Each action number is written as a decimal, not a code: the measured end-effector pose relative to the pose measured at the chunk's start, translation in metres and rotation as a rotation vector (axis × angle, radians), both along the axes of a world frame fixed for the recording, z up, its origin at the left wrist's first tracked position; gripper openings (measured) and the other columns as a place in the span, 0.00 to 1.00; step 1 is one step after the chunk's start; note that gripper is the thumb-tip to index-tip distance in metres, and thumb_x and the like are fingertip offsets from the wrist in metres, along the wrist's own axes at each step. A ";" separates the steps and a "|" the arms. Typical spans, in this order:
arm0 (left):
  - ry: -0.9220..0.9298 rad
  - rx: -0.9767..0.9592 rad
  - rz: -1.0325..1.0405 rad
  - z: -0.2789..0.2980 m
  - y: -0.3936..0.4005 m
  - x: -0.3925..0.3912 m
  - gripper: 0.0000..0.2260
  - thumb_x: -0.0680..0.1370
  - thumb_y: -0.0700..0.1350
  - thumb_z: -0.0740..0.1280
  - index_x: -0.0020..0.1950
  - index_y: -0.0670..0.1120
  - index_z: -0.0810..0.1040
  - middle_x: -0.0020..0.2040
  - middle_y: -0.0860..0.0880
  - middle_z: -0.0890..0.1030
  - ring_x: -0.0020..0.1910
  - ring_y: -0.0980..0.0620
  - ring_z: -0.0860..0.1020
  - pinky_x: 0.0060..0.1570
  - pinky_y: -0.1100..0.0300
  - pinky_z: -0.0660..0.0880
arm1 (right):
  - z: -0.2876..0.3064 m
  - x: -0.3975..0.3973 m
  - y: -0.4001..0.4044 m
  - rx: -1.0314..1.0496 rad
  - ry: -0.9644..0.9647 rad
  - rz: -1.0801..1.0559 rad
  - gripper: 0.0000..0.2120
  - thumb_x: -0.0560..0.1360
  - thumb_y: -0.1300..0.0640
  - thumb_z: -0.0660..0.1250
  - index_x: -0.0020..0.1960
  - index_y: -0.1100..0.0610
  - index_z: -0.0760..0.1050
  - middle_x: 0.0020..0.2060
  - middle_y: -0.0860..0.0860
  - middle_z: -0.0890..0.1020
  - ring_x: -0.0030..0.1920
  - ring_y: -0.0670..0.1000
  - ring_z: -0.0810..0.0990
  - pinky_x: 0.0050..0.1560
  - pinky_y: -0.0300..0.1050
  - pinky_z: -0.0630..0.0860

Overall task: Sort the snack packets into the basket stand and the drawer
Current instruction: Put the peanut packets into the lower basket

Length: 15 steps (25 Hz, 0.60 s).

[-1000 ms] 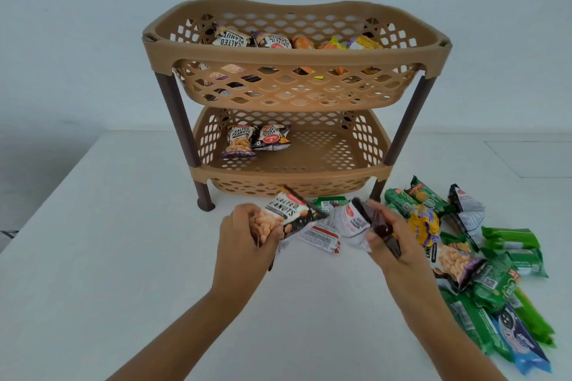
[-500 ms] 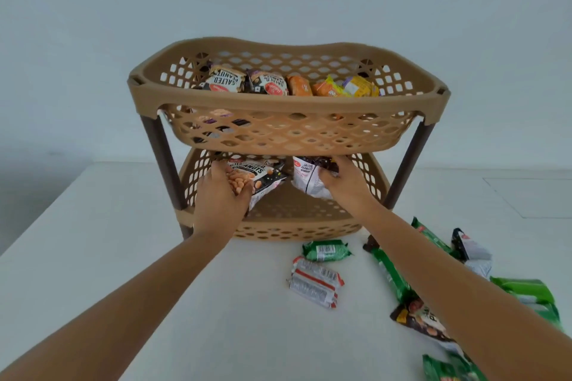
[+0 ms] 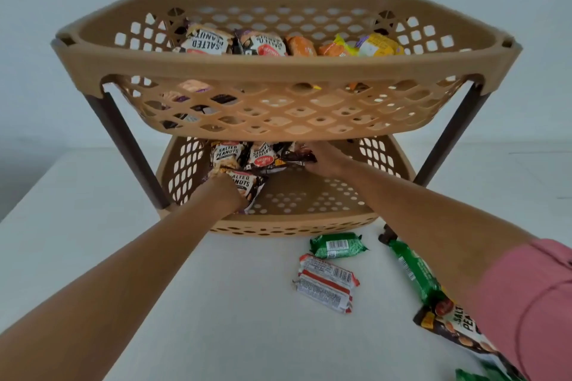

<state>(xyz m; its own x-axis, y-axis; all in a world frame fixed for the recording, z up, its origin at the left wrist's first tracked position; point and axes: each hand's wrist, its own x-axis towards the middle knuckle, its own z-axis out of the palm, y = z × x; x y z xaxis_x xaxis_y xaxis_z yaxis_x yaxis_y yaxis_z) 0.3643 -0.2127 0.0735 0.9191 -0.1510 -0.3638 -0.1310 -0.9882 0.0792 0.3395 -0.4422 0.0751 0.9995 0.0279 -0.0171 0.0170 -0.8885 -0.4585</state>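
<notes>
I see both hands inside the basket stand's (image 3: pixel 288 71) lower tier: left hand (image 3: pixel 221 195) grasping a peanut packet (image 3: pixel 247 184), right hand (image 3: pixel 322 159) pinching a dark packet (image 3: pixel 294 158).

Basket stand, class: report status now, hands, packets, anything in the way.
Left hand grips a peanut packet in the lower basket. Right hand holds a dark packet there. Upper basket overhangs both hands.
</notes>
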 end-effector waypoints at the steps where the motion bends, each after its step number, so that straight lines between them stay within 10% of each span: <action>1: 0.062 0.073 -0.001 -0.002 -0.002 0.003 0.33 0.72 0.56 0.66 0.69 0.38 0.63 0.58 0.39 0.74 0.54 0.43 0.75 0.49 0.54 0.73 | -0.004 0.003 -0.003 -0.041 0.080 0.045 0.21 0.71 0.62 0.67 0.62 0.56 0.66 0.69 0.57 0.64 0.68 0.56 0.64 0.59 0.45 0.64; 4: 0.201 0.166 0.024 -0.008 -0.005 0.006 0.46 0.71 0.62 0.65 0.74 0.38 0.44 0.71 0.37 0.63 0.69 0.39 0.66 0.64 0.50 0.67 | -0.008 0.005 -0.010 -0.205 0.222 0.125 0.28 0.70 0.55 0.71 0.66 0.53 0.63 0.76 0.53 0.50 0.76 0.56 0.47 0.72 0.54 0.53; 9: 0.155 -0.077 0.094 -0.002 0.005 0.000 0.39 0.72 0.56 0.68 0.72 0.36 0.56 0.70 0.37 0.66 0.68 0.39 0.67 0.65 0.48 0.66 | 0.020 -0.015 0.000 -0.250 0.311 0.080 0.41 0.72 0.37 0.63 0.76 0.47 0.45 0.77 0.50 0.41 0.75 0.58 0.36 0.71 0.67 0.43; 12: 0.121 -0.174 0.072 0.018 0.005 -0.015 0.48 0.67 0.66 0.67 0.74 0.42 0.49 0.71 0.37 0.64 0.69 0.38 0.65 0.63 0.46 0.67 | 0.049 -0.063 0.007 -0.184 0.136 0.075 0.29 0.75 0.43 0.62 0.73 0.49 0.58 0.77 0.52 0.50 0.76 0.55 0.45 0.72 0.60 0.48; 15: -0.204 -0.381 -0.105 0.047 0.016 -0.036 0.39 0.70 0.65 0.65 0.72 0.45 0.57 0.71 0.38 0.64 0.69 0.37 0.65 0.61 0.42 0.68 | 0.068 -0.145 0.003 0.211 -0.213 -0.087 0.13 0.76 0.50 0.64 0.60 0.48 0.74 0.63 0.45 0.75 0.62 0.38 0.70 0.61 0.31 0.66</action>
<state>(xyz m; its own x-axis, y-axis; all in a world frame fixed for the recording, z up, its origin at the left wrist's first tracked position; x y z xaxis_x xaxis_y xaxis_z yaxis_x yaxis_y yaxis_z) 0.3283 -0.1971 0.1205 0.9389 -0.3353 -0.0774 -0.2795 -0.8742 0.3970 0.1940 -0.4395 0.1435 0.9788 -0.0767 0.1897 0.0607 -0.7765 -0.6272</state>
